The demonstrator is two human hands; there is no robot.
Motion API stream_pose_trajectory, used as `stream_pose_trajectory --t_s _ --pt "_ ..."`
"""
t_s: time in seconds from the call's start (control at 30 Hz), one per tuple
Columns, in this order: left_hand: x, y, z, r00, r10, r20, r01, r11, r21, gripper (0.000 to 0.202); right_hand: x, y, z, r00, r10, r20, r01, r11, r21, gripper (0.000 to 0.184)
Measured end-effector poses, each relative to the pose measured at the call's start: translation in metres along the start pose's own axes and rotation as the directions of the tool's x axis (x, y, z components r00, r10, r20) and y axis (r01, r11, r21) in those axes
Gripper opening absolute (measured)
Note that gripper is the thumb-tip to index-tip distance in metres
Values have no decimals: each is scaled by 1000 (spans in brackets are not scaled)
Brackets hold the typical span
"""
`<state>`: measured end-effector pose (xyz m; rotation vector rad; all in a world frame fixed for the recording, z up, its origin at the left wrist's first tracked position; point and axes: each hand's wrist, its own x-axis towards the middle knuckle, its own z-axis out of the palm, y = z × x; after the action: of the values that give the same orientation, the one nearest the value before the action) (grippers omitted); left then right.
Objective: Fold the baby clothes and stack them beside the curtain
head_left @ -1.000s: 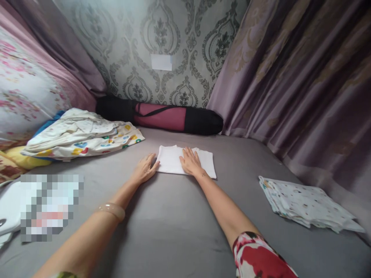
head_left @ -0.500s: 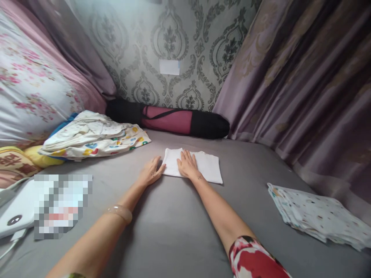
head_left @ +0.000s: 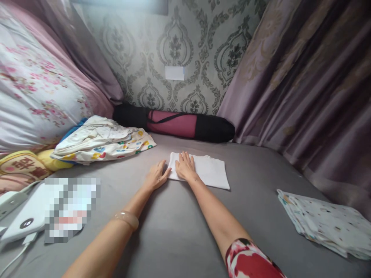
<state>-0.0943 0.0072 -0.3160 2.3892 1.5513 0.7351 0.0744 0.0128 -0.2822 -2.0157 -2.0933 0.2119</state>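
Note:
A folded white cloth (head_left: 210, 170) lies flat on the grey bed sheet in the middle of the view. My right hand (head_left: 186, 166) rests palm down on its left part, fingers stretched out. At the cloth's left edge is my left hand (head_left: 158, 175), open, with the thumb at the near left corner and the other fingers on the sheet. A pale bangle (head_left: 126, 219) circles the left forearm.
On the right lies a stack of folded printed cloths (head_left: 327, 222). Crumpled patterned clothes (head_left: 107, 141) sit at left, near a yellow plush (head_left: 26, 166). A white power bank (head_left: 26, 216) with a cable is at front left. A black and maroon long bag (head_left: 174, 123) lies along the wall.
My right hand has slid left across the white cloth, nearer its left edge. The left hand stays beside that edge. The whole view has shifted slightly.

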Motion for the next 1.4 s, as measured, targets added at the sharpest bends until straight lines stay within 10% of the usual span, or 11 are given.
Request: stream_pose_trajectory --t_s 0.97,1.4 --pt "6 2 -2 995 -87 -56 83 994 -71 42 10 -43 20 997 -81 -18 82 993 81 59" --pt "1 5 -7 998 25 55 -28 998 53 50 -17 21 5 999 -3 -52 3 1000 -3 58"
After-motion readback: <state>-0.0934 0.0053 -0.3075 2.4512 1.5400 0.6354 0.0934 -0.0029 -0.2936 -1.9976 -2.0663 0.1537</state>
